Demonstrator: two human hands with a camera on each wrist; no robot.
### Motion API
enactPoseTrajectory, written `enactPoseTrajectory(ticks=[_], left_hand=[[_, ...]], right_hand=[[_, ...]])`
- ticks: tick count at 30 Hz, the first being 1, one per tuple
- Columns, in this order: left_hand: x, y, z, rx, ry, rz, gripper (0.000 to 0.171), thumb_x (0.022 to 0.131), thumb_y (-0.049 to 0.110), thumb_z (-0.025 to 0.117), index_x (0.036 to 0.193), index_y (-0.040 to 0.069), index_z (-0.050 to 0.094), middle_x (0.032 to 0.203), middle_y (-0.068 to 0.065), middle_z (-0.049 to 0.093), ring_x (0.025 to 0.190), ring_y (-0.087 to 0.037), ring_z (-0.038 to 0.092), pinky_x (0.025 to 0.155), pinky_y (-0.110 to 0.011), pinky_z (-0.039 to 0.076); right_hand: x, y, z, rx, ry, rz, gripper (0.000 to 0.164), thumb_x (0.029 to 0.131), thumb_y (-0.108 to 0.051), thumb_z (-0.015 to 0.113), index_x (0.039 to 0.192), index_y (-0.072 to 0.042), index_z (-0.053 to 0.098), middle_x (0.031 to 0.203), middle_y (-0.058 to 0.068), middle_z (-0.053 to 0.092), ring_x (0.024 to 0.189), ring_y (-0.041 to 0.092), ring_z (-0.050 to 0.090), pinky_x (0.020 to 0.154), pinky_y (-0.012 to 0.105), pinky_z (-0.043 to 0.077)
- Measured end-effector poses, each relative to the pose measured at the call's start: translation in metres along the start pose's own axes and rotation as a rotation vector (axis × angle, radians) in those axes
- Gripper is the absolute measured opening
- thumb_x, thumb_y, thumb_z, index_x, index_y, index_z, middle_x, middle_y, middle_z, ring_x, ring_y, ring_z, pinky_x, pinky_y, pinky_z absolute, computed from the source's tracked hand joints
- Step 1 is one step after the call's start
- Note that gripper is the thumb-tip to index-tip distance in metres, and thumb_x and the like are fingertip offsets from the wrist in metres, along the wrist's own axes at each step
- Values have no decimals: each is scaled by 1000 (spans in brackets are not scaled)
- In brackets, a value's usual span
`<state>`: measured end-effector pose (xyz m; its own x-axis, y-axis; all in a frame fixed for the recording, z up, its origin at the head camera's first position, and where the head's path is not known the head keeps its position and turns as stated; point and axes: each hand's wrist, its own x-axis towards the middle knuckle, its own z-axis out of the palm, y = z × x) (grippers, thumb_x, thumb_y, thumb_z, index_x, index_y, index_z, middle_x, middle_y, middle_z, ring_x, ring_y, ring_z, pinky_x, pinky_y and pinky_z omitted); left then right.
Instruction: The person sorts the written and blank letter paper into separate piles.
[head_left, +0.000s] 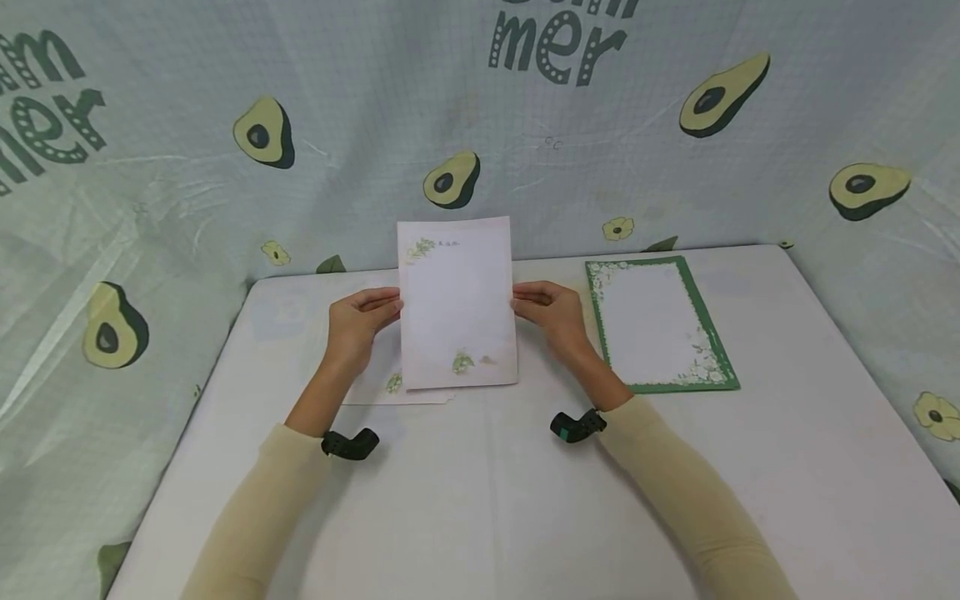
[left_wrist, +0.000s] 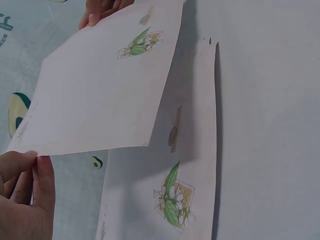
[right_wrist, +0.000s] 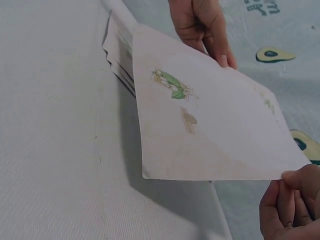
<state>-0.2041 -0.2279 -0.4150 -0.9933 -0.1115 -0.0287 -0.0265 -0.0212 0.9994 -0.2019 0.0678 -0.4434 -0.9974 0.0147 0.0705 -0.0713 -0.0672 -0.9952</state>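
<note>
A sheet of decorated paper (head_left: 459,308), pale with green leaf prints, is held up off the table between both hands. My left hand (head_left: 356,327) pinches its left edge between thumb and fingers. At the opposite edge, my right hand (head_left: 553,315) pinches it the same way. Below and to the left lies a stack of similar paper (head_left: 390,395), partly hidden by the raised sheet; the left wrist view shows a leaf-and-stamp print on its top sheet (left_wrist: 177,195). In the right wrist view the stack's edges (right_wrist: 120,70) look slightly uneven.
A green-bordered sheet (head_left: 648,321) with white flowers lies on the table right of my right hand, close to that forearm. The white table (head_left: 480,492) meets a hanging cloth (head_left: 352,125) printed with avocados along its back. Both wrists wear black cameras.
</note>
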Motion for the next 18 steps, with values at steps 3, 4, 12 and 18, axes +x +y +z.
enactPoseTrajectory(ticks=[3,4,12,18], left_hand=[[-1,2,-6,-11,2,5,30,91,-4,73,119,-13,66,97,-2,74,92,-12,73,86,-26,61],[-2,2,-8,-7,2,6,31,91,-4,74,119,-12,66,98,-2,74,92,-12,73,86,-26,61],[-4,11,-22,47,6,-15,33,92,0,74,122,-11,66,101,-2,73,93,-11,73,87,-25,60],[-7,17,-34,52,33,-32,33,91,0,75,121,-11,66,98,-1,73,92,-11,73,86,-24,60]], right_hand=[[0,0,5,-22,-3,-12,24,91,-1,75,113,5,72,111,20,72,97,16,70,86,25,61],[0,0,7,-22,-2,-14,23,91,-1,75,113,5,72,111,20,72,97,16,71,86,25,61],[-1,2,22,43,-2,-29,23,90,2,75,112,6,72,109,19,72,94,17,71,84,29,62],[-1,4,35,100,-16,-13,23,90,3,75,112,7,72,105,16,73,89,14,72,84,31,63]])
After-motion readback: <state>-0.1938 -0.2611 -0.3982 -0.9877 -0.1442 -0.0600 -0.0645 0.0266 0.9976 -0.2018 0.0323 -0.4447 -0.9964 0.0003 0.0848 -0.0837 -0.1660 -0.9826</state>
